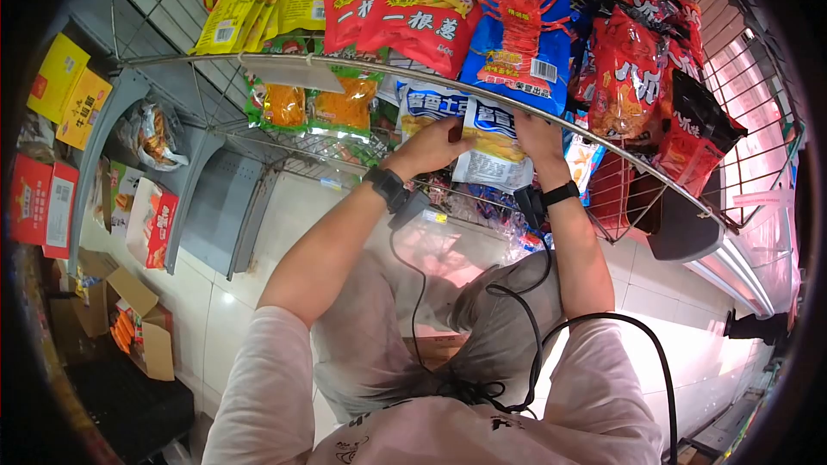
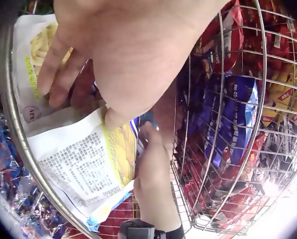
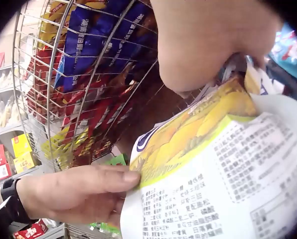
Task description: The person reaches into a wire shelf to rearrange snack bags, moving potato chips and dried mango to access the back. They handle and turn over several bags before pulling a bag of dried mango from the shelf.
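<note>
A white-and-blue snack bag (image 1: 493, 155) with a picture of yellow potato sticks is in the lower wire basket, below the upper rim. My left hand (image 1: 431, 148) pinches its left edge, thumb on the printed face and fingers behind, as the right wrist view shows. At its upper right, my right hand (image 1: 538, 136) grips the top edge; some of those fingers are hidden behind the bag. A matching bag (image 1: 417, 112) stands just left, and in the left wrist view my left fingers (image 2: 53, 82) lie over that second bag (image 2: 31, 64).
Above hangs the upper wire basket, its metal rim (image 1: 345, 60) crossing over my hands. It holds red bags (image 1: 426, 13), a blue bag (image 1: 521, 39) and yellow bags (image 1: 250, 4). Orange snack packs (image 1: 345, 103) sit left. Cables (image 1: 538, 327) run from my wrists to my lap.
</note>
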`<control>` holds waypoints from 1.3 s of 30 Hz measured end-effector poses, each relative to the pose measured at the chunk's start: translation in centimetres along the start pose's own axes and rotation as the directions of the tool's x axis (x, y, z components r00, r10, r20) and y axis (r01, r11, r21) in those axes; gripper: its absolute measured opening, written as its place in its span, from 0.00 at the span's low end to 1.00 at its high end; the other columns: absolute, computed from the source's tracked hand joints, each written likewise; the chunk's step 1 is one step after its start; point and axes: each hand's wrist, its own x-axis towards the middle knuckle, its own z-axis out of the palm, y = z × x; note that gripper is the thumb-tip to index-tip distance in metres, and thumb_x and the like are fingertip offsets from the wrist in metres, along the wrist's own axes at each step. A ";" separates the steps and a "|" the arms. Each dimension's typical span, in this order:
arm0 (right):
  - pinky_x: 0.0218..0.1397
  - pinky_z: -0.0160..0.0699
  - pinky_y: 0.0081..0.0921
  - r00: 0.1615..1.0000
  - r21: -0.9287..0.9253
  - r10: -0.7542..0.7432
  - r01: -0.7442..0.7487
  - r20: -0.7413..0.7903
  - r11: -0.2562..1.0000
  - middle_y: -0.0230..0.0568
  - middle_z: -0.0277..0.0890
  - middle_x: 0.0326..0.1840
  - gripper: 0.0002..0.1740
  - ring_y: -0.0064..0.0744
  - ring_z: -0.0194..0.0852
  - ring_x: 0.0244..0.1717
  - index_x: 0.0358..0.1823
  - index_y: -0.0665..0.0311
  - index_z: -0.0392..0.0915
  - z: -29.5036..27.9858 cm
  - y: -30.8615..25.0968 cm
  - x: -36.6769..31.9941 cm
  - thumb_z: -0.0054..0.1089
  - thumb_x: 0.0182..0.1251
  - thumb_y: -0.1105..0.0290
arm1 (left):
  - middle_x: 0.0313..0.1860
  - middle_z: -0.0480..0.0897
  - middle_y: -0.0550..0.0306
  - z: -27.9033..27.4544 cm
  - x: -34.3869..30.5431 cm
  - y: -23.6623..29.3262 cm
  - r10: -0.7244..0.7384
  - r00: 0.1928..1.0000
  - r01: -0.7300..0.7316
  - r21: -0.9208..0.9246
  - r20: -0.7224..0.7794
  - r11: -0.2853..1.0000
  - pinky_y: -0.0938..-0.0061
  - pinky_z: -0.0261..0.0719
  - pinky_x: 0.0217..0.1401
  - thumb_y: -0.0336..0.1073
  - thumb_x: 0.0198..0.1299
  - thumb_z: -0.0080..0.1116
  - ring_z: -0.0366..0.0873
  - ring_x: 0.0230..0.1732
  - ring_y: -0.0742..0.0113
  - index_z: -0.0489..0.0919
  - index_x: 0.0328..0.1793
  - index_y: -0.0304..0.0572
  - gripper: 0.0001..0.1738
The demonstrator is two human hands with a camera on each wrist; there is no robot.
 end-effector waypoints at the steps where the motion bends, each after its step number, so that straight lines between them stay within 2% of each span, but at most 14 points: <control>1: 0.48 0.81 0.47 1.000 0.044 0.006 -0.006 0.003 0.999 0.56 0.85 0.40 0.15 0.60 0.84 0.43 0.43 0.62 0.84 -0.2 0.1 0.0 0.62 0.65 0.58 | 0.47 0.86 0.45 0.1 -0.1 0.1 -0.007 1.000 0.006 0.015 0.021 1.000 0.64 0.79 0.53 0.46 0.67 0.62 0.83 0.47 0.54 0.78 0.60 0.34 0.24; 5: 0.52 0.80 0.48 0.994 -0.052 0.028 -0.023 0.110 0.998 0.55 0.85 0.43 0.17 0.61 0.83 0.46 0.46 0.61 0.84 0.3 2.8 0.0 0.60 0.66 0.56 | 0.49 0.85 0.48 0.5 0.0 -0.1 -0.019 0.999 0.016 0.082 0.033 0.997 0.66 0.79 0.53 0.45 0.68 0.62 0.81 0.47 0.59 0.76 0.64 0.34 0.26; 8: 0.54 0.80 0.49 0.980 -0.299 -0.177 0.198 0.096 0.934 0.55 0.85 0.46 0.18 0.62 0.82 0.49 0.47 0.61 0.84 1.2 4.5 0.2 0.58 0.67 0.55 | 0.49 0.85 0.47 0.7 0.3 -0.8 -0.017 0.999 0.015 0.054 0.038 0.998 0.66 0.79 0.54 0.44 0.68 0.63 0.82 0.47 0.58 0.76 0.63 0.34 0.26; 10: 0.59 0.78 0.48 0.977 -0.212 0.046 -0.001 0.206 0.977 0.51 0.83 0.53 0.16 0.58 0.78 0.57 0.50 0.64 0.81 1.1 4.0 0.0 0.46 0.74 0.64 | 0.49 0.85 0.47 1.0 0.5 -1.3 -0.004 1.000 0.003 0.048 0.027 0.999 0.66 0.79 0.54 0.44 0.68 0.63 0.82 0.48 0.58 0.76 0.64 0.33 0.26; 13: 0.60 0.77 0.49 0.969 -0.143 0.149 -0.122 0.198 0.982 0.52 0.82 0.54 0.17 0.58 0.78 0.58 0.51 0.65 0.80 -0.8 0.7 0.1 0.44 0.76 0.64 | 0.49 0.85 0.46 1.2 0.5 -1.4 0.008 1.000 -0.008 0.050 0.010 0.999 0.65 0.78 0.54 0.43 0.68 0.62 0.82 0.48 0.58 0.75 0.64 0.33 0.25; 16: 0.55 0.80 0.47 0.988 0.022 0.031 -0.035 0.151 0.999 0.58 0.85 0.46 0.19 0.59 0.83 0.51 0.48 0.63 0.83 -0.2 2.2 0.2 0.58 0.67 0.55 | 0.50 0.84 0.46 1.1 0.6 -1.6 0.022 1.000 -0.021 0.065 -0.012 0.998 0.65 0.78 0.55 0.43 0.68 0.62 0.82 0.49 0.57 0.74 0.64 0.32 0.25; 23: 0.50 0.81 0.46 0.991 0.033 0.075 -0.079 0.113 0.996 0.57 0.85 0.43 0.17 0.58 0.84 0.49 0.45 0.63 0.84 -1.0 1.0 0.3 0.60 0.66 0.56 | 0.50 0.83 0.45 1.3 0.7 -2.0 0.028 0.998 -0.024 0.064 -0.058 0.998 0.65 0.78 0.55 0.42 0.68 0.62 0.81 0.48 0.56 0.72 0.65 0.32 0.26; 25: 0.62 0.77 0.41 0.952 0.158 0.183 -0.225 0.244 0.961 0.55 0.81 0.59 0.21 0.57 0.79 0.59 0.59 0.63 0.78 -2.3 0.2 0.3 0.54 0.73 0.57 | 0.50 0.84 0.45 1.4 0.7 -1.9 0.047 0.994 -0.042 0.047 -0.096 0.998 0.65 0.78 0.54 0.42 0.68 0.62 0.82 0.48 0.57 0.70 0.67 0.32 0.28; 27: 0.63 0.77 0.40 0.959 0.152 0.179 -0.214 0.219 0.965 0.55 0.81 0.59 0.22 0.58 0.79 0.59 0.59 0.63 0.78 -2.1 0.5 0.4 0.56 0.72 0.57 | 0.49 0.84 0.44 1.1 0.6 -1.5 0.060 0.989 -0.056 0.031 -0.138 0.998 0.65 0.79 0.54 0.41 0.68 0.62 0.82 0.47 0.57 0.69 0.69 0.31 0.29; 29: 0.64 0.76 0.39 0.965 0.148 0.174 -0.204 0.194 0.968 0.55 0.81 0.59 0.22 0.58 0.79 0.60 0.59 0.62 0.78 -1.5 1.2 0.6 0.58 0.71 0.57 | 0.60 0.78 0.31 0.7 0.5 -0.9 -0.064 0.989 0.058 -0.051 -0.135 0.997 0.57 0.76 0.63 0.46 0.65 0.62 0.78 0.61 0.40 0.69 0.69 0.32 0.33; 32: 0.65 0.75 0.41 0.956 0.072 0.157 -0.180 0.250 0.981 0.55 0.81 0.59 0.23 0.60 0.78 0.61 0.60 0.61 0.78 -0.2 2.2 0.3 0.57 0.71 0.55 | 0.60 0.79 0.31 1.0 0.7 -1.5 -0.047 0.993 0.041 -0.056 -0.108 0.998 0.55 0.77 0.62 0.47 0.65 0.61 0.78 0.60 0.38 0.69 0.68 0.32 0.33; 34: 0.68 0.73 0.42 0.985 0.026 0.070 -0.075 0.160 0.997 0.55 0.80 0.61 0.23 0.59 0.75 0.63 0.60 0.61 0.78 0.3 1.7 -0.1 0.56 0.72 0.54 | 0.59 0.79 0.31 1.0 0.7 -1.2 -0.033 0.994 0.034 0.007 -0.105 0.999 0.55 0.77 0.62 0.48 0.65 0.61 0.79 0.60 0.37 0.69 0.68 0.32 0.33; 37: 0.71 0.70 0.42 0.964 -0.012 0.147 -0.148 0.220 0.989 0.55 0.78 0.64 0.22 0.56 0.72 0.67 0.61 0.59 0.77 -0.8 0.5 -0.3 0.53 0.74 0.54 | 0.58 0.80 0.31 0.9 0.5 -0.6 0.002 0.987 0.012 0.086 -0.162 0.996 0.54 0.77 0.62 0.47 0.65 0.60 0.78 0.60 0.36 0.70 0.68 0.32 0.33; 39: 0.61 0.76 0.43 0.978 0.072 0.119 -0.133 0.172 0.989 0.54 0.82 0.54 0.20 0.55 0.79 0.57 0.55 0.62 0.80 -0.1 1.8 -0.1 0.59 0.69 0.58 | 0.56 0.81 0.32 0.8 0.6 -0.8 0.037 0.992 -0.029 0.066 -0.123 0.997 0.53 0.77 0.62 0.46 0.64 0.61 0.78 0.60 0.36 0.70 0.68 0.32 0.32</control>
